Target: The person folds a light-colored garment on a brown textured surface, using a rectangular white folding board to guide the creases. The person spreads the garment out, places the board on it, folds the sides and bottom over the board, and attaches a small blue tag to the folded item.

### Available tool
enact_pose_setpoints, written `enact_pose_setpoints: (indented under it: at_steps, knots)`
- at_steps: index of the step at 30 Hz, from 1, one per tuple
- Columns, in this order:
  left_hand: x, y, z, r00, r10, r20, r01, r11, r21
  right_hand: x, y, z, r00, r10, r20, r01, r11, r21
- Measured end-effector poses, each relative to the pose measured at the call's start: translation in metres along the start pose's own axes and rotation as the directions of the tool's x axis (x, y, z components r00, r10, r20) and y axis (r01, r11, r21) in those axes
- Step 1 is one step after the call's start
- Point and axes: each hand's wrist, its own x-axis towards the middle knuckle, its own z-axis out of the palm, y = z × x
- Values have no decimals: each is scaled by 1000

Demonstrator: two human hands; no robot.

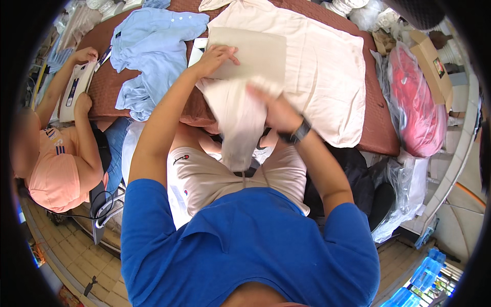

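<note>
Cream cloth garment (327,71), lightly creased

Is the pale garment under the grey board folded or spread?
Mostly spread: the pale garment lies broad and flat across the brown cover.

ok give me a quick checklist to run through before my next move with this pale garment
1. Grey board on the pale garment: ok, it lies on top.
2. Left hand on the board: ok, at its left side.
3. Right hand grip on the fabric: cannot tell, motion blur.
4. Garment wholly on the brown-covered table: not ok, part reaches past the near edge.
5. Blue garment off the board: ok, left of it.
</note>
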Motion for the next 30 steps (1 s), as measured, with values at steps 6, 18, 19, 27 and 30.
enact_pose_setpoints:
  at_steps: [6, 18, 19, 27, 30]
  knots:
    - [-21, 74, -18, 940, -262, 219, 341, 766, -545, 141, -65, -66, 987, 5, -159, 28, 979, 201]
    - [7, -7, -21, 990, 126, -63, -123, 992, 37, -74, 50, -111, 748, -637, -186, -192, 61, -979]
    - [5, -6, -20, 989, 124, -82, -119, 991, 63, -93, 54, -123, 735, -631, -247, -314, 5, -949]
    - [6, 9, -19, 997, 33, -75, -27, 996, 83, -164, 52, -211, 593, -747, -301, -644, -215, -734]
    - [6, 9, -13, 990, 53, -130, -45, 997, 66, -178, 43, -250, 703, -639, -312, -571, -246, -783]
